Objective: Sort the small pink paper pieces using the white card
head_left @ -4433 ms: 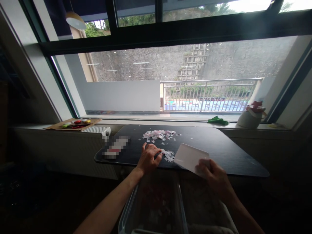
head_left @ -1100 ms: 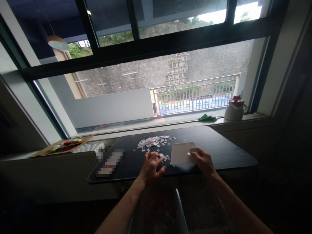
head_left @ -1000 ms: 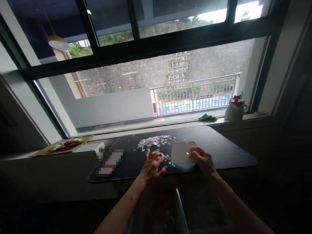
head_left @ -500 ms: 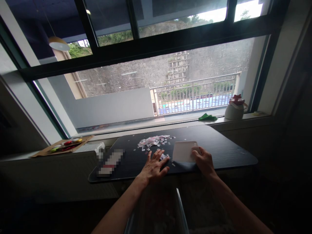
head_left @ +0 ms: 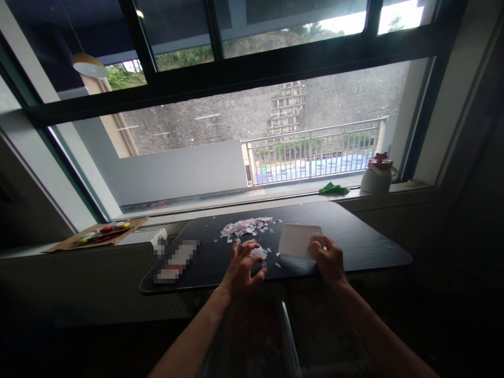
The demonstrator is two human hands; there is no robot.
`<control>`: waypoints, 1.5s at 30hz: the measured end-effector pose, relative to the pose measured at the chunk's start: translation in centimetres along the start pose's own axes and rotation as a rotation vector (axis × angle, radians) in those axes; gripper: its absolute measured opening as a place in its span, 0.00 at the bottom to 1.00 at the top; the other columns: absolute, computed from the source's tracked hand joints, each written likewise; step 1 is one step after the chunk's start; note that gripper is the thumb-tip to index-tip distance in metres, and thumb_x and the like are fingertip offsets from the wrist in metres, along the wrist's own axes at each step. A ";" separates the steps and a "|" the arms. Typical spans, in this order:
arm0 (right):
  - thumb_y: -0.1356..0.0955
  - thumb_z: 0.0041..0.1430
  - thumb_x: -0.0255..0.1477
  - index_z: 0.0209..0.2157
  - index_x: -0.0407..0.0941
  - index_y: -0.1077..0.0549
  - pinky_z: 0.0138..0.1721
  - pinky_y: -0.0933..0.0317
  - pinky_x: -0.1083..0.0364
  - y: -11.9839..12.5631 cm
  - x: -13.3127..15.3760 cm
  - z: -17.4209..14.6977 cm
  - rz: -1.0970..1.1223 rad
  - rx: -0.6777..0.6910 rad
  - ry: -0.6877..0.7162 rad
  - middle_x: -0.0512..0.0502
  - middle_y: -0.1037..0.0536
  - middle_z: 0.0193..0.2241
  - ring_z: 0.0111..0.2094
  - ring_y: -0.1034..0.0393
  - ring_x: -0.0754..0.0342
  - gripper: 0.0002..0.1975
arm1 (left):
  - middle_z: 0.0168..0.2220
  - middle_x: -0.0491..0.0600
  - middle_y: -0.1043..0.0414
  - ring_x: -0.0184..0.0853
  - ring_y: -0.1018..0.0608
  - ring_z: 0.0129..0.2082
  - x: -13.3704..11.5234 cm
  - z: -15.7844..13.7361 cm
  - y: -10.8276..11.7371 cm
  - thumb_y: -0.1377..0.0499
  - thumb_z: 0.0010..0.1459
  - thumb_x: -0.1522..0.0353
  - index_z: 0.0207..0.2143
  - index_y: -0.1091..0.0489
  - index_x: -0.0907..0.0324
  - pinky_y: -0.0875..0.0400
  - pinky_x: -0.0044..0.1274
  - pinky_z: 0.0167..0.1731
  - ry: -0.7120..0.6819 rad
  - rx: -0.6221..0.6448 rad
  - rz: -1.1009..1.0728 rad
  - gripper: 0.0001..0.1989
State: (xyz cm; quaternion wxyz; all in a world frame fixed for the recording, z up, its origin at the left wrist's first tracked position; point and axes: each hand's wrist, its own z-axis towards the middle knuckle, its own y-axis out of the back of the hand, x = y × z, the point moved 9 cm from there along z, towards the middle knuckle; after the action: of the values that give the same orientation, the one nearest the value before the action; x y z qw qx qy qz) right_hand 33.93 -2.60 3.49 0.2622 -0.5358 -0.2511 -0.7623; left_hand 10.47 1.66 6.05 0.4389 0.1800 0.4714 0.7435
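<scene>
My left hand [head_left: 243, 269] is over the near side of a dark table [head_left: 354, 231], fingers apart and slightly bent. Beside its fingers lies a small cluster of white paper scraps [head_left: 260, 253], partly covered by them. Beyond it spreads a larger pile of pale paper scraps [head_left: 246, 227]. My right hand [head_left: 331, 261] grips the right edge of a flat whitish rectangular sheet [head_left: 297, 240], thumb on top, tilted above the table. Whether the sheet touches the tabletop I cannot tell. Below the table edge, between my arms, stands a dim open container [head_left: 289, 336], its contents hard to make out.
A blurred-out item [head_left: 177, 262] lies at the table's left. Brown paper with colourful things [head_left: 104, 231] rests on the left ledge above a radiator. On the windowsill are a green cloth [head_left: 334, 189] and a white jug with a red lid [head_left: 377, 176].
My left hand has drawn slightly left, its fingers more bent, showing more of the small scrap cluster. My right hand keeps hold of the sheet, which has shifted slightly. The view has moved a little.
</scene>
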 end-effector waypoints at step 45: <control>0.36 0.45 0.33 0.29 0.42 0.27 0.24 0.41 0.58 -1.6 -0.2 -0.4 0.069 0.116 0.006 0.51 0.29 0.21 0.23 0.37 0.56 0.11 | 0.34 0.49 0.30 0.41 0.32 0.47 2.4 -0.4 1.1 0.46 0.45 0.76 0.25 0.28 0.57 0.50 0.44 0.57 0.178 -0.283 -0.046 0.09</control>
State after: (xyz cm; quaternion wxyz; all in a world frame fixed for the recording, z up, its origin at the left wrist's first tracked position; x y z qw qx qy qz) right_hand 32.68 -1.68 3.06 0.3195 -0.5258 -0.2754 -0.7386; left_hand 8.34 3.18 6.48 0.4335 0.0392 0.4030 0.8050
